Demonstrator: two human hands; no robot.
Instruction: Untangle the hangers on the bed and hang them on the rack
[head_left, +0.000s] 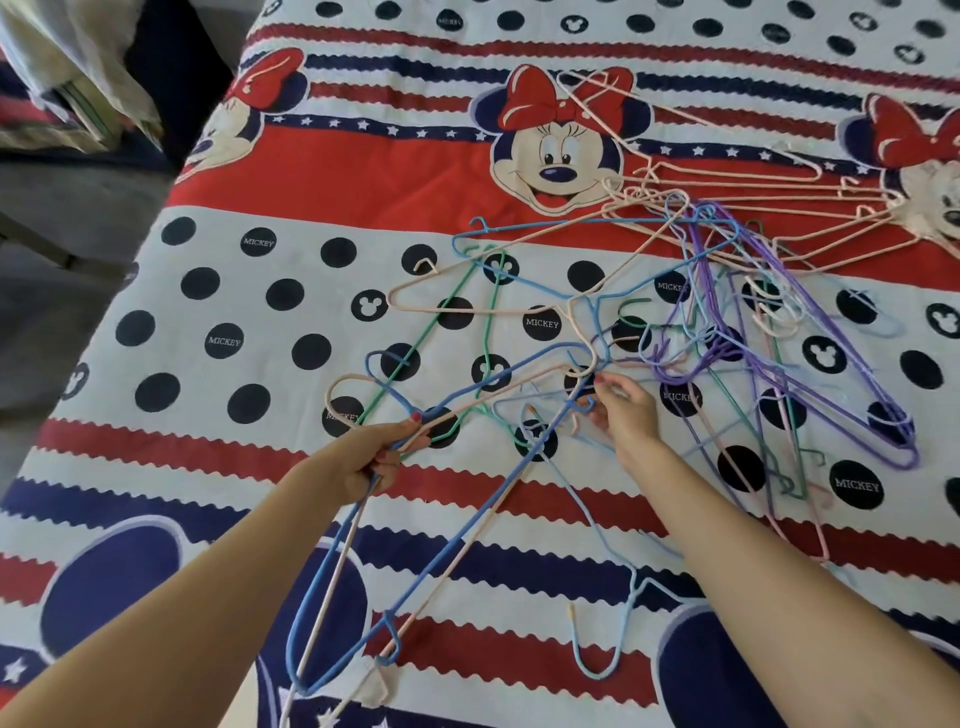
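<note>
A tangle of thin wire hangers (701, 312) in pink, blue, green and purple lies across the bed (234, 291). My left hand (371, 457) grips a blue hanger (332, 613) and a pink hanger (363, 525) near their necks, lifted off the sheet. My right hand (623, 410) reaches into the tangle, and its fingertips pinch a hook where a pink and a blue hanger cross. A light blue hanger (597, 644) lies flat between my forearms. Several pink hangers (753, 187) lie at the far right. The rack is not in view.
The bed's cover has a red, white and navy cartoon-mouse pattern. The left edge of the bed runs diagonally, with grey floor (67, 218) beyond it. Folded cloth (78, 67) sits at the top left corner.
</note>
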